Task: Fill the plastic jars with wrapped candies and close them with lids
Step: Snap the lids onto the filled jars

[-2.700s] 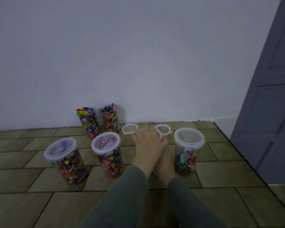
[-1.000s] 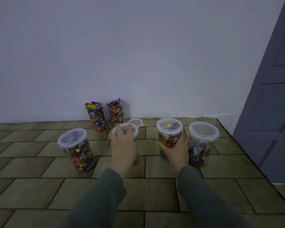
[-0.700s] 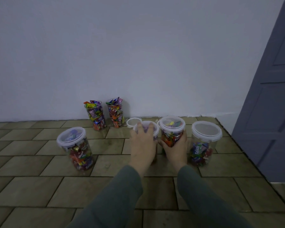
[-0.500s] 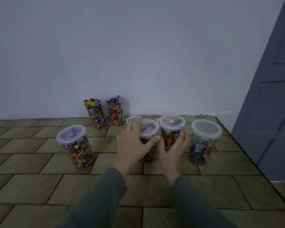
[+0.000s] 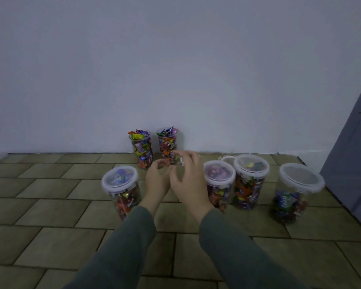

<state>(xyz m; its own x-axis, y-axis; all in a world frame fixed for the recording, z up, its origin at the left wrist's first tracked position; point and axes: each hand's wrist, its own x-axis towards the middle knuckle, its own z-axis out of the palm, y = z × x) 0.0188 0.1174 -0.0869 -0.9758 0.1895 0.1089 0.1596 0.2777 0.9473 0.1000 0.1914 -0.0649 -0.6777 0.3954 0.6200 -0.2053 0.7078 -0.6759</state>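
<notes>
One view only, from a camera worn on the person's head. It looks forward and slightly down across the tiled floor (image 5: 50, 243) toward a pale wall (image 5: 175, 69), which fills the upper half of the frame. Both sleeved arms reach in from the bottom edge, close to the lens. The jars (image 5: 250, 182) stand in the middle distance near the wall's foot. A door (image 5: 354, 163) edges the right side. The wide lens bends the floor line.
</notes>
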